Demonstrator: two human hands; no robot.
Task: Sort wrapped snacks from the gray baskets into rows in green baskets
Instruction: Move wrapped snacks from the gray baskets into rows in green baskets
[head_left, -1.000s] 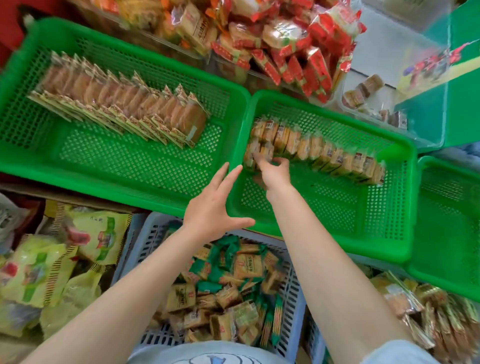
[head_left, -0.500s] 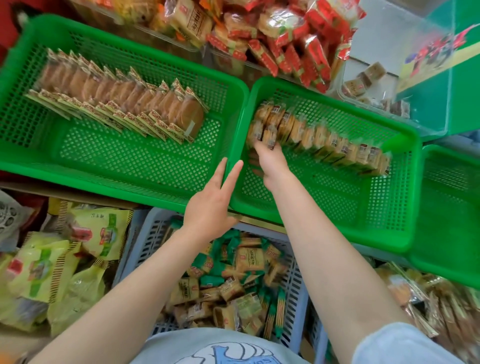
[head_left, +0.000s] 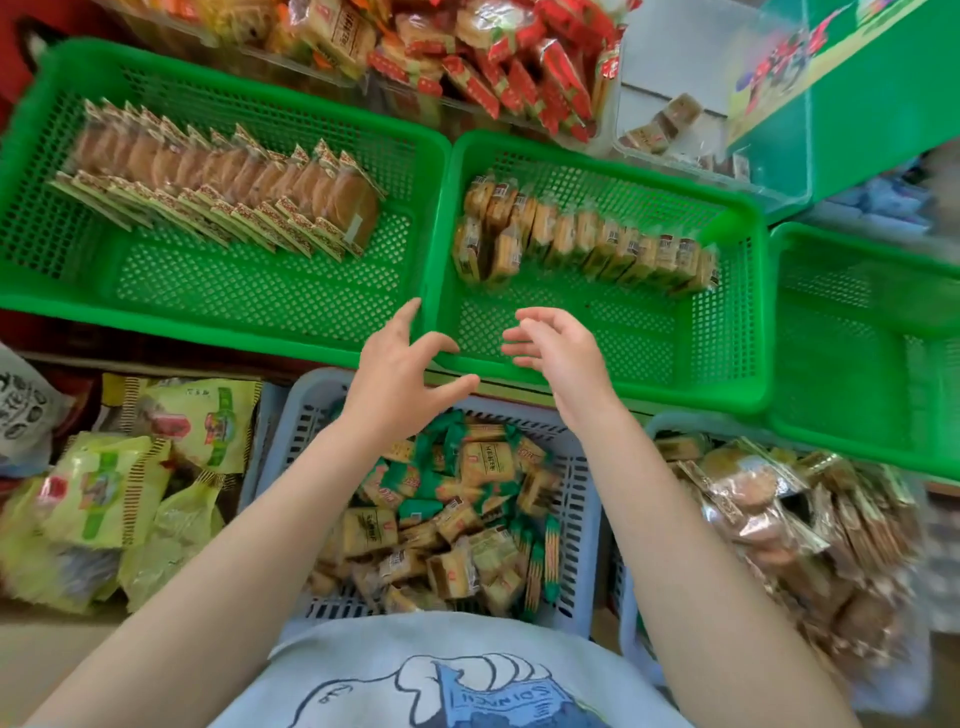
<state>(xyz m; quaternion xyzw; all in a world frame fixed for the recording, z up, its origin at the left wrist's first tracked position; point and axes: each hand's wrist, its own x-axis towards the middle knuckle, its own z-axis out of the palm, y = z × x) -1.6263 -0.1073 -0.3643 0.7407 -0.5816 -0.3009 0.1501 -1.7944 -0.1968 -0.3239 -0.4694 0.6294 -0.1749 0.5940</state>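
Nearest the person, a gray basket (head_left: 579, 525) holds a loose heap of small wrapped snacks (head_left: 457, 514) in tan and green wrappers. To its right, a second gray basket (head_left: 631, 587) holds clear-wrapped round cakes (head_left: 763, 499). To its left lies a pile of yellow-green snack bags (head_left: 104, 493). Above the far rim of the near gray basket, the left hand (head_left: 400, 374) is empty, its fingers spread and loosely bent, one fingertip near the wall between the two green baskets. The right hand (head_left: 558, 353) is also empty, with relaxed, slightly curled fingers, over the near part of the middle green basket (head_left: 727, 374). In that basket, a row of small tan snack packs (head_left: 587, 241) stands on edge along the far side; the packs at its left end are tilted out of line. The left green basket (head_left: 208, 312) carries a longer row of wrapped brown cakes (head_left: 228, 182), leaning to the left. A third green basket (head_left: 857, 415) sits at the right. Beyond the green baskets lies a pile of red-wrapped snacks (head_left: 498, 57).
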